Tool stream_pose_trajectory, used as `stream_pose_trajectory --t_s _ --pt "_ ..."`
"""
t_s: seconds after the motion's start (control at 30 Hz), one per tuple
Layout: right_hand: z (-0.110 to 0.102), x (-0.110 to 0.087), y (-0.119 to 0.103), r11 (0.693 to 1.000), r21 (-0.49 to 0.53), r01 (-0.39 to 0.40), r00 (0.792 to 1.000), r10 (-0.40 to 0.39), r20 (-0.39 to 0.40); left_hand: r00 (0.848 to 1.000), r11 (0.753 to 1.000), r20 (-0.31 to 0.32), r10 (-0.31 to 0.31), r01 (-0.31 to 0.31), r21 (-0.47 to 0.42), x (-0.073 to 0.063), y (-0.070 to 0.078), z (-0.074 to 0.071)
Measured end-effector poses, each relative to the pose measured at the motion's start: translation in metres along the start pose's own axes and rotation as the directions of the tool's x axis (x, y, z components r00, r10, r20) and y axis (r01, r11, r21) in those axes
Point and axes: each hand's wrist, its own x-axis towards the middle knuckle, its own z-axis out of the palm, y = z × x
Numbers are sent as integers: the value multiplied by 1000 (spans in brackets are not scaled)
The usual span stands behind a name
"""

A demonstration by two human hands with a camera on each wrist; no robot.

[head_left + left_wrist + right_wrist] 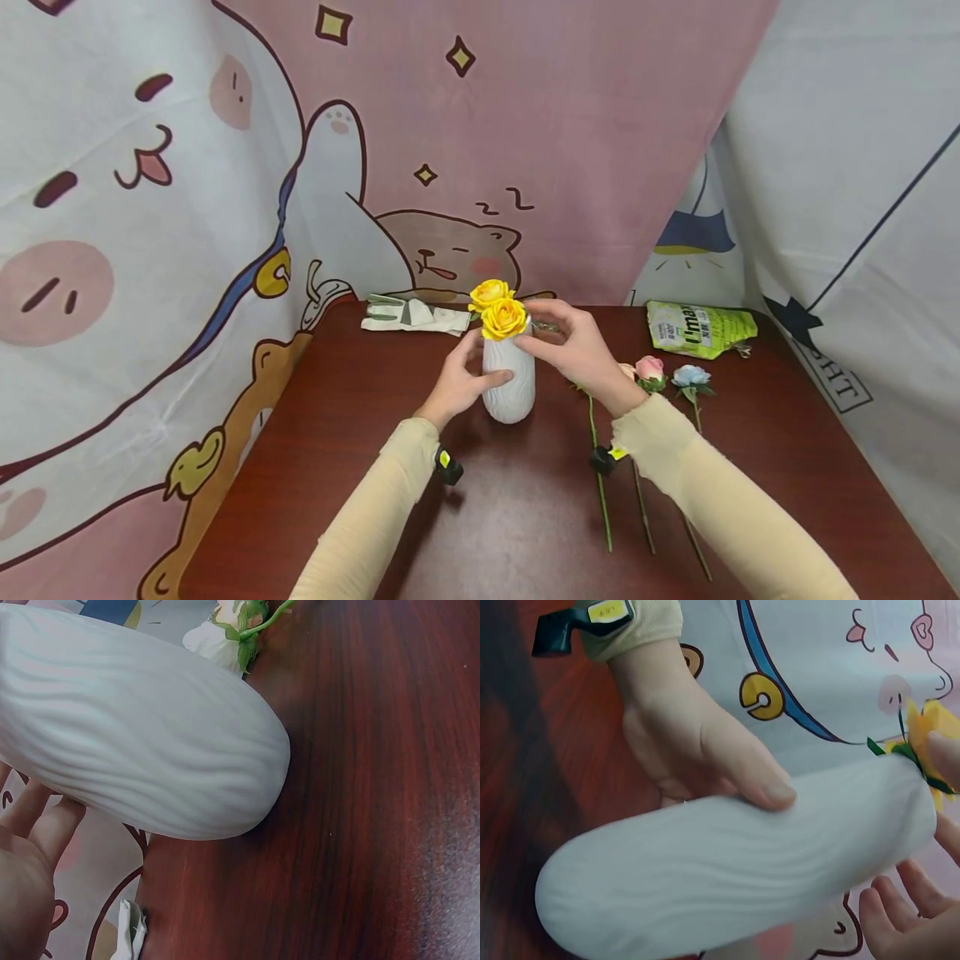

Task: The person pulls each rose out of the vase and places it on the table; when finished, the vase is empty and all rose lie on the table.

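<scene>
A white vase with wavy ridges [510, 383] stands on the table, holding two yellow roses [504, 319] at its mouth. My left hand [459, 382] grips the vase from the left, its thumb across the front; the right wrist view shows this left hand [697, 735] along the vase's side. At the rim, my right hand [573, 346] curves loosely beside the roses. Its thumb overlaps the yellow petals [930, 724] in the right wrist view, while the other fingers spread on the far side of the rim. The stems inside the vase are hidden.
Right of the vase lie a pink rose [649, 367], a blue rose [691, 376] and a pale rose [627, 371], stems toward me. A green-white packet [697, 328] sits at the back right, white gloves [412, 316] at the back left. Printed curtains border the table [510, 517].
</scene>
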Motion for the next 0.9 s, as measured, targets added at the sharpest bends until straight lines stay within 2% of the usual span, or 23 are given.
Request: stream_pose_trajectory --t_s 0.27,0.5,0.7,0.9 --pt "16 5 -7 1000 -2 -11 1000 11 -8 1000 1000 4 20 -20 16 0 -2 0" --pt "18 7 -13 996 -57 -62 998 59 -37 1000 1000 2 20 -20 14 1 0 0" --pt "21 10 -18 990 -114 -78 997 75 -27 1000 1000 -3 19 -20 -5 1 -3 1" --pt "21 11 -18 993 -93 -77 997 75 -32 999 999 -3 33 -33 -9 2 -3 1"
